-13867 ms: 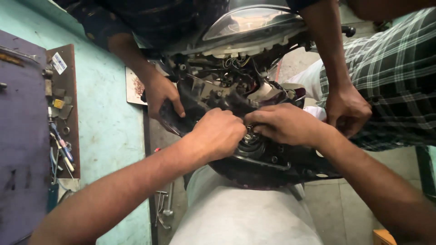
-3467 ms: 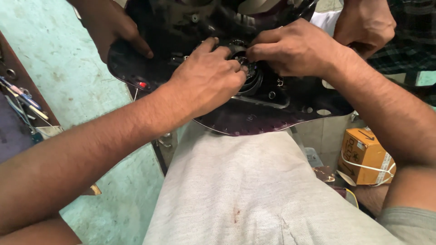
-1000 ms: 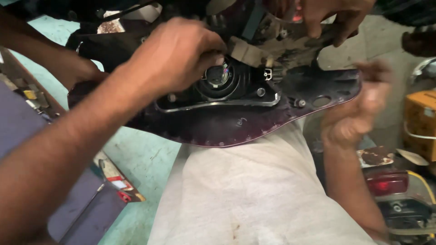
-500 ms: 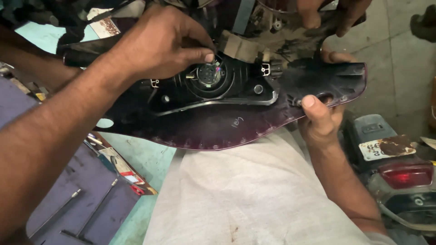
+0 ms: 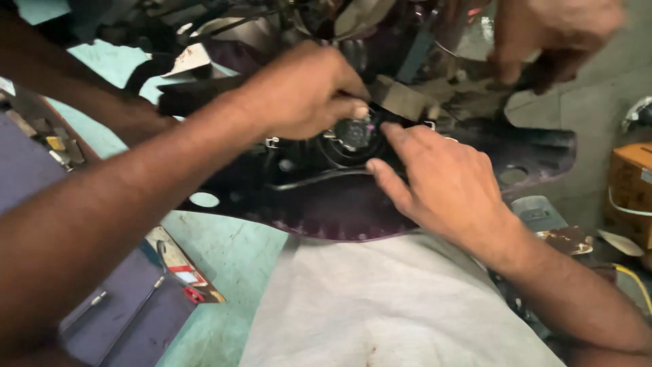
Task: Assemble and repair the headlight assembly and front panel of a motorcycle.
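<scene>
Dark purple plastic: the scooter front panel (image 5: 421, 204) lies face down across the middle of the view, its inner side up, with your grey-clothed lap (image 5: 401, 306) just below its scalloped lower edge. Round headlight bulb socket (image 5: 354, 132) sits in the black housing (image 5: 305, 170) near the panel's centre, metal-coloured with a small pink spot on it. Your left hand (image 5: 305, 92) comes in from the upper left; thumb and fingertips are pinched together at the socket's top edge, touching it. Whether they actually clamp a part there cannot be told, since the fingers cover the contact point. Your right hand (image 5: 441, 183) lies flat on the panel just right of the socket, fingers spread and loose, index tip touching the housing rim; it holds nothing. The two hands are close, with the socket between them. A second person's hand (image 5: 550, 37), blurred, grips the wiring and bracket mass (image 5: 435, 88) above the panel at upper right. An orange box (image 5: 631, 190) stands at the right edge. Hand tools (image 5: 129, 299) lie on a purple-grey surface at lower left.
</scene>
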